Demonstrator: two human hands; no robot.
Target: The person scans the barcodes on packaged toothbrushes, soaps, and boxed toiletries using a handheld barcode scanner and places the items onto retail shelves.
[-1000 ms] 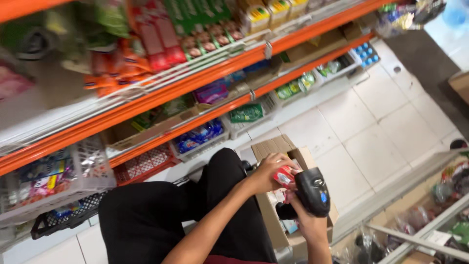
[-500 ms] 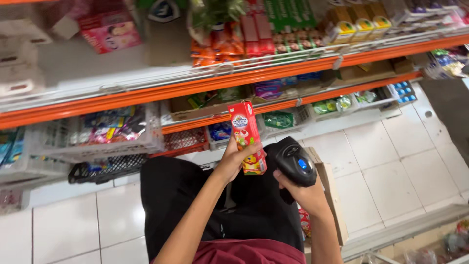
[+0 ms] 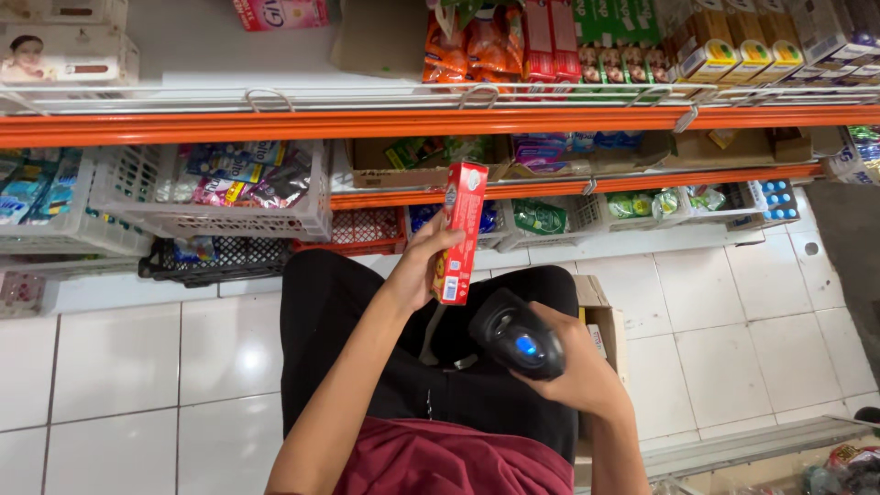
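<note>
My left hand grips a long red carton, held upright in front of the shelves with its lower end near my lap. My right hand holds a black handheld scanner with a blue light, its head pointing toward the carton's lower end a little apart from it. I am crouched in black trousers and a maroon top, and an open cardboard box sits on the floor by my right knee, mostly hidden behind my arm.
Orange-edged shelves run across the top, stocked with packets and boxes. White wire baskets of small goods sit lower left, a black basket under them. White floor tiles surround me. Another shelf edge shows at the bottom right.
My left hand lifted the red carton out of the cardboard box and raised it upright before the shelves. The scanner hand followed and now sits just right of the carton.
</note>
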